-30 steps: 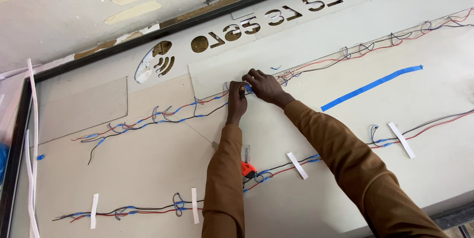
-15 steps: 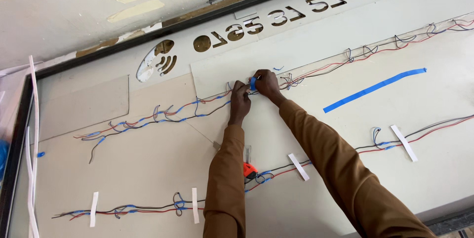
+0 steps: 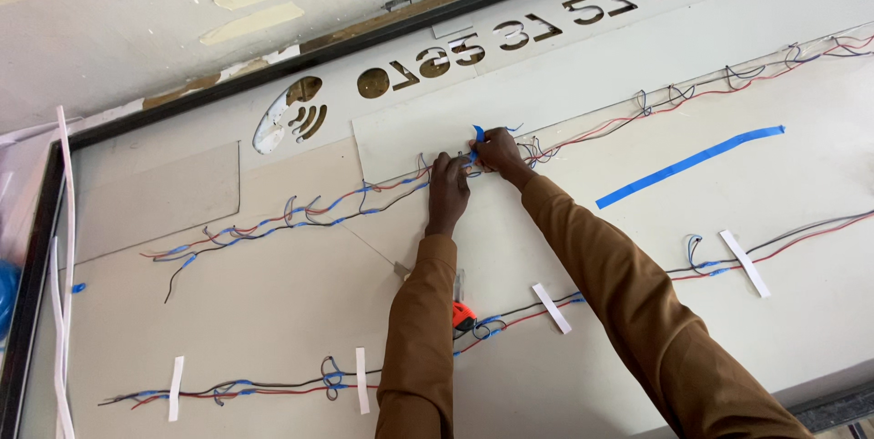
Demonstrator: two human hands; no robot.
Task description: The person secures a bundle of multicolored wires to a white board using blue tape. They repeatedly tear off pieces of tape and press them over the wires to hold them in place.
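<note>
Here, we list what we see.

Left hand: we see it lying palm-down on the upper wire run, fingers bent over the wires just left of the right hand; we cannot tell whether it pinches them or only presses them flat.

Right hand: its fingertips are pinched on a small piece of blue tape whose free corner sticks up above the knuckles; it sits right at the wires, almost touching the left hand.

Upper wire run: red, blue and black strands strung across the pale sign panel from the lower left up to the far right, with blue wraps at intervals; both hands meet near its middle.

Lower wire run: nearer to us, held down by white tape strips; the sleeves cross over it.

Orange tool: lying on the panel between the two forearms, beside the lower wires; its kind is too small to tell.

Blue tape strip: a long diagonal piece stuck flat, well apart to the right of the hands.

Cut-out shapes: stencilled openings along the panel's far edge, beyond the hands.

Sleeves: brown, long, both arms.
</note>
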